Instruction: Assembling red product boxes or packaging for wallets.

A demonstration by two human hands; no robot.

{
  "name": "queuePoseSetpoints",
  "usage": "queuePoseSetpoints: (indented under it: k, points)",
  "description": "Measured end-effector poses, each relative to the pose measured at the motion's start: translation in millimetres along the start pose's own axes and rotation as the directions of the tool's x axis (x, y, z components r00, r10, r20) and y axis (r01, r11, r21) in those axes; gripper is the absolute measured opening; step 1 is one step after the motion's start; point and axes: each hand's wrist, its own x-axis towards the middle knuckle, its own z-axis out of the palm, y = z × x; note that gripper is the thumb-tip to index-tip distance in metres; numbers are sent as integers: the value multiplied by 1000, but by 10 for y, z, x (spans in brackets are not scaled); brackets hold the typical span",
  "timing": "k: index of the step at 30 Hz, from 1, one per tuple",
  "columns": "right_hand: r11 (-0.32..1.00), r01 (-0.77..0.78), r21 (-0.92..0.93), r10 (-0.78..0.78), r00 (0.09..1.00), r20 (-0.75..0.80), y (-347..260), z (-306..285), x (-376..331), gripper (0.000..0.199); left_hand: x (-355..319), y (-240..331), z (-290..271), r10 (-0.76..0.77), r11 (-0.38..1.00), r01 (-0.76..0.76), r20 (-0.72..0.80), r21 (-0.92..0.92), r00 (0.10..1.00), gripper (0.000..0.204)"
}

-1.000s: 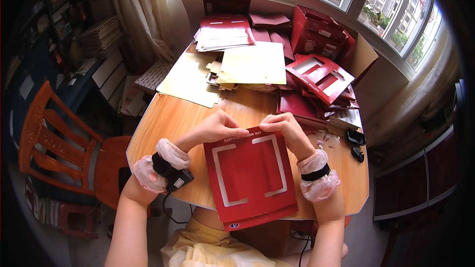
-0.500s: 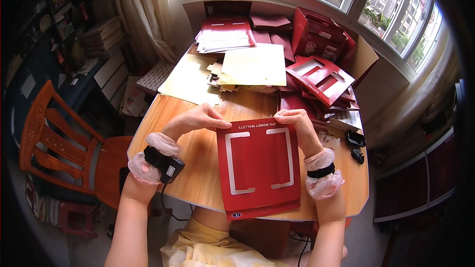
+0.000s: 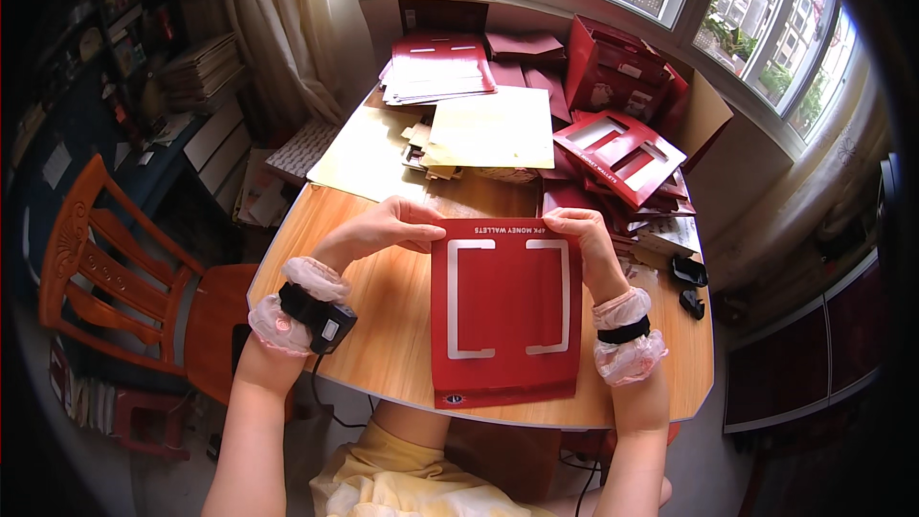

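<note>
A flat red cardboard sleeve (image 3: 505, 311) with two white bracket-shaped cut-outs hangs between my hands over the table's near edge. Its far left corner is pinched by my left hand (image 3: 388, 233), fingers closed. My right hand (image 3: 576, 230) grips the far right corner in the same way. The sleeve's lower end has a folded strip with a small dark logo. Just beyond the hands, a pale yellow sheet (image 3: 490, 126) lies over small cardboard pieces.
At the back stand a stack of red printed cards (image 3: 440, 65) and a large red box (image 3: 613, 67). More red window-cut sleeves (image 3: 622, 155) pile up at the right. Small black objects (image 3: 689, 270) sit near the table's right edge. A wooden chair (image 3: 124, 278) stands at the left.
Both hands have lifted the red sleeve slightly away from me, and its lower end has swung a little to the left and straightened. The grip at both corners is unchanged.
</note>
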Motion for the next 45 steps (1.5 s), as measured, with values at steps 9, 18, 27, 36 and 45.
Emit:
queuePoseSetpoints:
  k: [9, 18, 27, 36, 45]
  points:
    - [981, 156, -114, -161, 986, -37, 159, -132, 103, 11, 111, -17, 93, 100, 994, -105, -117, -39, 988, 32]
    - [912, -53, -406, 102, 990, 100, -72, -253, -8, 12, 60, 0, -22, 105, 993, -108, -77, -44, 992, 23]
    - [961, -183, -205, 202, 976, 77, -29, -307, 53, 13, 2, 57, 23, -2, 1000, 2, -3, 27, 1000, 25]
    - [882, -243, -404, 312, 943, 114, -109, -464, 33, 15, 106, -2, 66, -5, 1000, 5, 3, 15, 1000, 20]
    - [836, -171, -521, 340, 907, 248, -202, -445, -1, 25, 97, -55, -6, 41, 998, -43, -50, -54, 998, 18]
